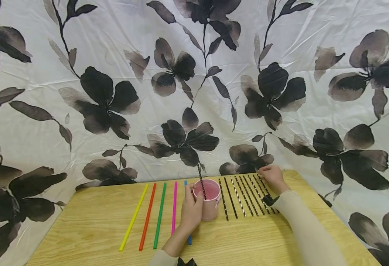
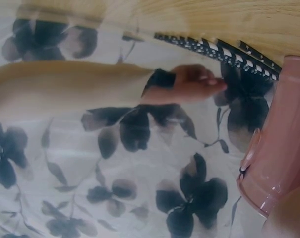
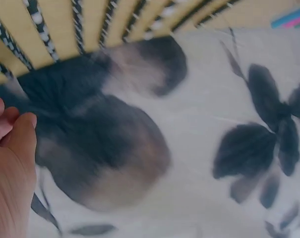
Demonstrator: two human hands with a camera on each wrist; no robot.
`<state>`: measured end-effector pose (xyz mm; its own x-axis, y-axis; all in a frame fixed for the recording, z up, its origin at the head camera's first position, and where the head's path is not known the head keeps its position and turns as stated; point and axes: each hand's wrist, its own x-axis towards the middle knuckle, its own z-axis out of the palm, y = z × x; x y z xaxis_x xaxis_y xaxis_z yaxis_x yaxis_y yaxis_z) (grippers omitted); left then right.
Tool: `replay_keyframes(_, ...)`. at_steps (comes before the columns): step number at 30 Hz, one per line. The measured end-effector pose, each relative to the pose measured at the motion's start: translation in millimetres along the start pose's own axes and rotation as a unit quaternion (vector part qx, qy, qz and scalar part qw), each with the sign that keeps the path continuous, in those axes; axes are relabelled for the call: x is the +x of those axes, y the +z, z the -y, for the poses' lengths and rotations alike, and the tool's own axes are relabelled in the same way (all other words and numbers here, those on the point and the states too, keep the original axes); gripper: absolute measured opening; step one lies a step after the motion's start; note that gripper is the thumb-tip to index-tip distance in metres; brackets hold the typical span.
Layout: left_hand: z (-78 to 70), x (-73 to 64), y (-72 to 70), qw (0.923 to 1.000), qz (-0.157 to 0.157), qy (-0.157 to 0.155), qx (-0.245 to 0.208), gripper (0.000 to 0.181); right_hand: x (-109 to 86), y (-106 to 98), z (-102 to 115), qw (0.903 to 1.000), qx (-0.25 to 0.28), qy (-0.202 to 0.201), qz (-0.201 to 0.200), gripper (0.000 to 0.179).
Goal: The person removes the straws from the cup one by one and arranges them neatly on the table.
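Observation:
My left hand (image 1: pixel 191 208) grips a small pink bucket (image 1: pixel 211 211) from its left side, the thumb at the front near the rim. A black patterned straw (image 1: pixel 201 178) leans in the bucket, its upper end above the rim. My right hand (image 1: pixel 273 178) is at the far ends of the rightmost black patterned straws, fingers bent and fingertips close together. No straw shows between the fingertips (image 3: pixel 26 121) in the right wrist view. A row of several black straws, some dotted and some striped, lies right of the bucket, including one plain-looking black straw (image 1: pixel 231 198).
On the left of the wooden table (image 1: pixel 91 221) lie a yellow straw (image 1: pixel 133 218), a red straw (image 1: pixel 147 217), a green straw (image 1: pixel 160 216) and a pink straw (image 1: pixel 174 207). My left arm partly covers a blue straw (image 1: pixel 190 241). Behind hangs a floral cloth (image 1: pixel 221 111).

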<state>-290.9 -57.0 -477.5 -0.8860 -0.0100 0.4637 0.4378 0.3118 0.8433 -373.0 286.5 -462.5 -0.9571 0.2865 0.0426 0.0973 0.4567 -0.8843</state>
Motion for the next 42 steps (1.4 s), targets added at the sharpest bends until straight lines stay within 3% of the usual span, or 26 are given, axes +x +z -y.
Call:
replay_keyframes(6, 0.4, 0.9, 0.5, 1.0, 0.0, -0.005, 0.007, 0.021, -5.6, -8.5, 47.5, 0.9984, -0.018, -0.053, -0.01, 0.026)
replay_keyframes(12, 1.2, 0.0, 1.2, 0.9999, -0.004, -0.008, 0.011, 0.021, -23.5, -6.9, 98.5, 0.9962, 0.021, -0.076, 0.036, 0.031)
replay_keyframes(19, 1.6, 0.3, 0.8, 0.9999, -0.008, -0.003, 0.009, 0.022, -47.7, 17.2, 140.4, 0.9897, 0.05, -0.102, 0.087, 0.032)
replay_keyframes(26, 1.0, -0.3, 1.2, 1.0, -0.005, -0.003, 0.007, 0.021, -68.0, 51.7, 164.7, 0.9791, 0.099, -0.118, 0.132, 0.03)
replay_keyframes(31, 1.9, -0.5, 0.6, 0.9999, -0.009, -0.007, 0.009, 0.022, -74.6, 83.8, 172.4, 0.9756, 0.099, -0.11, 0.162, 0.026)
replay_keyframes(42, 1.5, 0.4, 0.7, 0.9999, -0.011, 0.012, 0.003, 0.024, -84.4, 122.1, 174.9, 0.9752, 0.092, -0.105, 0.172, 0.024)
